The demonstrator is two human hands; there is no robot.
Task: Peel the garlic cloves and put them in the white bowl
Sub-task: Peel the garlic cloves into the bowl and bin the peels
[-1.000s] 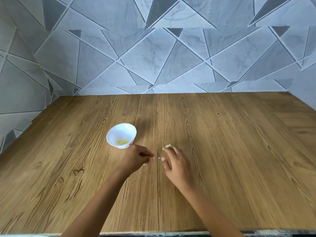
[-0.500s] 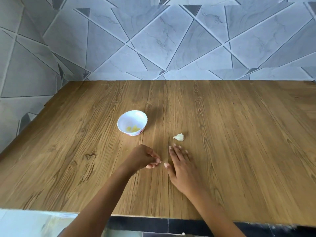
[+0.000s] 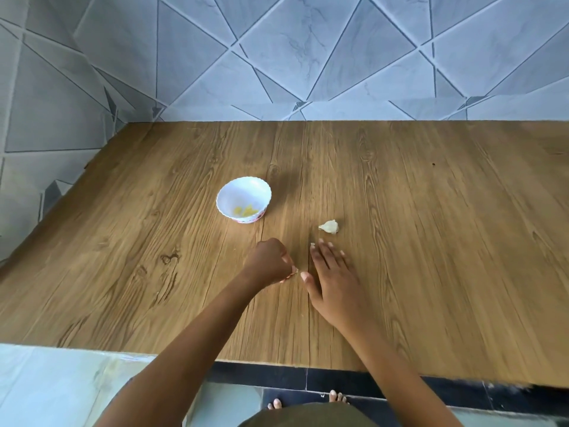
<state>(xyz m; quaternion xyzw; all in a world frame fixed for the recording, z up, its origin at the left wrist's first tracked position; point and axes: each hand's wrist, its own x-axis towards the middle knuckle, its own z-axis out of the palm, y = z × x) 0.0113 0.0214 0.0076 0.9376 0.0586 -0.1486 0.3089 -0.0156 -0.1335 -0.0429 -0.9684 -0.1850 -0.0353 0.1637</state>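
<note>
Just right of the white bowl (image 3: 234,192) and a little nearer the person, the garlic piece (image 3: 329,227) lies alone on the table (image 3: 431,241), touching neither hand. It looks pale and papery, with one pointed end turned toward the bowl. I judge it very light and firm under a dry, brittle skin that will tear and flake. It should slide or roll at a careless nudge, so a fingertip pinch across its plump middle seems the safest hold, leaving the pointed tip free for a nail to start the skin.

Inside the bowl sit a few yellowish peeled cloves (image 3: 244,211).

Nearer than the garlic, the right hand (image 3: 332,278) rests flat on the table, its grip wide, with fingers (image 3: 321,251) straight and their tips just short of the piece. Below the bowl and beside that hand, the left hand (image 3: 271,263) is curled into a narrow grip. Something pale shows at its fingertips, but whether that is a scrap of skin or only nails I cannot tell.
</note>
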